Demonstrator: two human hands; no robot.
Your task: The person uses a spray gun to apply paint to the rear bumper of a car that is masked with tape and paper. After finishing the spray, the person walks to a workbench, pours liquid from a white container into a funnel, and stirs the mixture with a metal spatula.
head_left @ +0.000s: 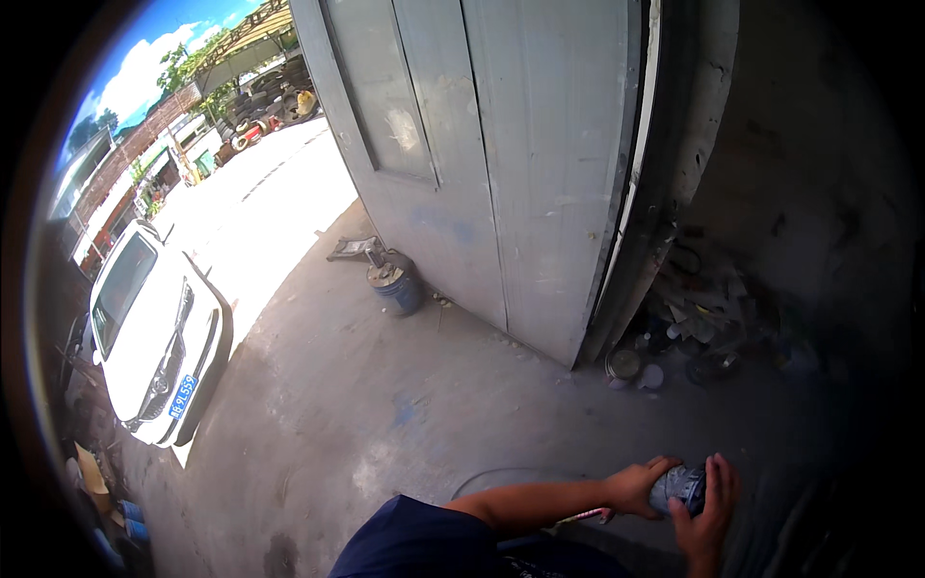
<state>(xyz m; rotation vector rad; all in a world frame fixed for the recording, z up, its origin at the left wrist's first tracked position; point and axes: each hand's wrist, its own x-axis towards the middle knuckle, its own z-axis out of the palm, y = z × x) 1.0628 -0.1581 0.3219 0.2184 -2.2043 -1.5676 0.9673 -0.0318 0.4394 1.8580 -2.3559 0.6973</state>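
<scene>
At the lower right, a short, grey, smeared, can-shaped thing (677,489) with a dark right end sits between my two hands. My left hand (636,488) reaches across from the left and is closed on its left side, fingers over the top. My right hand (709,515) comes up from below and grips its right side, thumb at the front and fingers along the far edge. What kind of thing it is, I cannot make out for sure. Beneath my left forearm shows a thin pinkish-red strip (581,516), partly hidden by the arm.
A thin dark hose or cable (501,472) curves over the concrete floor. Ahead stands a large grey metal door (549,164), with a blue bucket (395,289) at its foot. Cans and scraps (694,328) are piled to its right. A white car (159,337) is parked at left.
</scene>
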